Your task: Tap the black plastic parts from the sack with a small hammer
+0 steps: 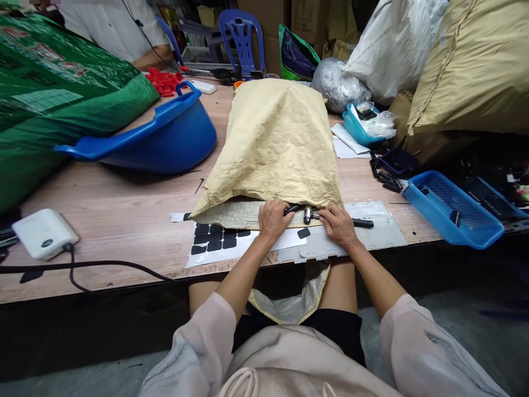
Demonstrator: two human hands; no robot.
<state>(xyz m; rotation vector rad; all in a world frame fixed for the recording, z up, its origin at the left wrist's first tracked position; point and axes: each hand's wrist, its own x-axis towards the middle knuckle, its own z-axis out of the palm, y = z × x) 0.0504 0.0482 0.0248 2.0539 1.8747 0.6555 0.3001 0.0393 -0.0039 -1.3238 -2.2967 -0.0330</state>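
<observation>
A tan woven sack [285, 138] lies on the table, its mouth towards me and its pale lining showing. My left hand [273, 218] is closed at the mouth, with a slim black piece [291, 209] between its fingers; its kind I cannot make out. My right hand [336, 223] is closed over a small hammer [363, 223], whose metal head lies between my hands and whose black handle sticks out to the right. Under both hands are a white sheet with black square pads [215, 238] and a clear plastic sheet [378, 220].
To the left stand a tilted blue basin [165, 138], a green sack [74, 105] and a white corded box [45, 234]. At right are a blue basket [454, 209], a turquoise basket [359, 129] and large sacks [475, 66]. A person [115, 30] sits across the table.
</observation>
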